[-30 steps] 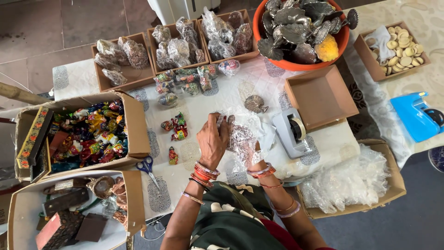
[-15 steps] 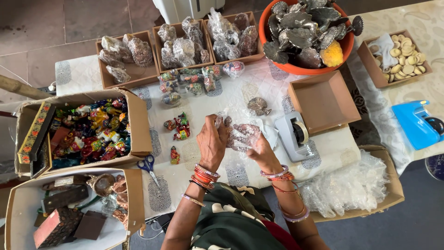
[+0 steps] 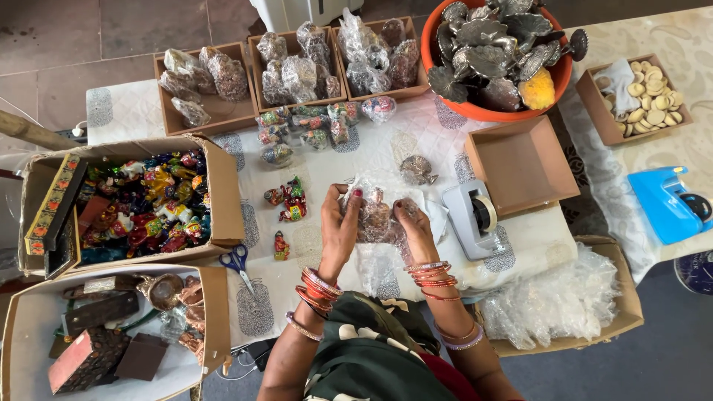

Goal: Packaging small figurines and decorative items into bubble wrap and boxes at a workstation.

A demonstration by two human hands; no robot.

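Near the middle of the desk's (image 3: 520, 245) near edge, the left hand (image 3: 339, 226) and right hand (image 3: 414, 226) meet, the fingers of both clenched on a small figurine in clear plastic wrap (image 3: 375, 217) held just above the cloth. A grey tape dispenser (image 3: 470, 217) stands just beside the right hand; blue scissors (image 3: 236, 261) lie toward the left edge.

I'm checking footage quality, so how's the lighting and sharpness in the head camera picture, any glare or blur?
Head view: soft even daylight, faint shadows; both hands and the clear plastic wrap are sharp; slight sheen on the bubble wrap; wide-angle bending at the edges.
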